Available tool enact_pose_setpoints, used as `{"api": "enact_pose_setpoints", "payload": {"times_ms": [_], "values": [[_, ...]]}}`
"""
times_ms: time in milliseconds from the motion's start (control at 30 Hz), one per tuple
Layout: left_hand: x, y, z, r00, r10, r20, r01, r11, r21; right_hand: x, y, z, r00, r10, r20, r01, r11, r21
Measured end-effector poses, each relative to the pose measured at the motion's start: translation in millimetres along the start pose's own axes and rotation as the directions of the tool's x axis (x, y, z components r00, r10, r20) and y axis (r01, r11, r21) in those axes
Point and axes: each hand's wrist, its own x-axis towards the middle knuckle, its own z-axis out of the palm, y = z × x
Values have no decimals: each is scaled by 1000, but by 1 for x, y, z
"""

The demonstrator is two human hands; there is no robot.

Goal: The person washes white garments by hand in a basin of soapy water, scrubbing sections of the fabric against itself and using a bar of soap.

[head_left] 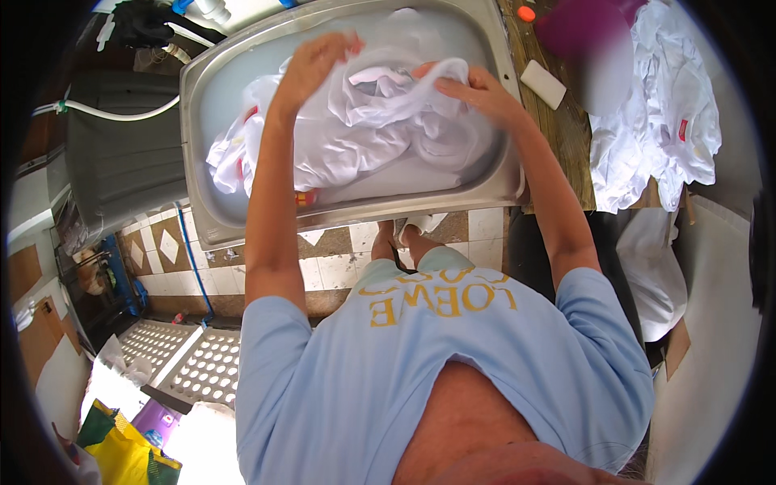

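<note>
A wet white garment (347, 153) lies bunched in cloudy water inside a metal sink (191, 153). My right hand (482, 95) is closed on a raised fold of this cloth, near the sink's right side. Over the upper middle of the sink is my left hand (311, 69), apart from the cloth, its fingers loosely stretched and a little blurred. Small red patches show at the cloth's left end. A red and yellow item (305, 197) sits by the near rim, partly behind my left forearm.
To the right, a wooden board (566, 133) carries a pale block like a bar of soap (543, 84) and an orange cap (526, 14). More white garments (659, 113) hang beyond it, beside a purple object (594, 24). A white hose (121, 115) runs along the left.
</note>
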Motion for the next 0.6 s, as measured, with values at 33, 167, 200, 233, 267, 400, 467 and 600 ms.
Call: {"api": "enact_pose_setpoints", "payload": {"times_ms": [33, 167, 200, 233, 267, 400, 467, 600], "values": [[-13, -23, 8, 998, -48, -38, 52, 993, 103, -5, 7, 1, 999, 47, 3, -47, 993, 110], [-42, -29, 38, 972, -82, -222, 161, 917, 365, -6, 3, -2, 994, -20, -111, 61, 921, 384], [-42, -30, 36, 958, -126, -258, 206, 927, 314, -3, -9, -8, 989, -79, -125, 122, 915, 386], [-43, -31, 34, 941, -171, -292, 251, 932, 261, 1, -25, -15, 981, -139, -137, 182, 904, 387], [-41, -23, 33, 921, -123, -369, 191, 970, 154, 2, -35, -22, 968, -195, -159, 243, 891, 385], [-51, 17, 16, 872, -126, -473, 73, 989, -130, -39, -23, -40, 924, -383, -12, 365, 869, 335], [-67, 11, 15, 882, -197, -428, 114, 971, -212, -54, -5, -25, 955, -259, 144, 270, 961, -59], [-89, -9, 26, 848, -329, -417, 181, 917, -355, -54, 3, -6, 941, 143, 306, -42, 948, -315]]}}
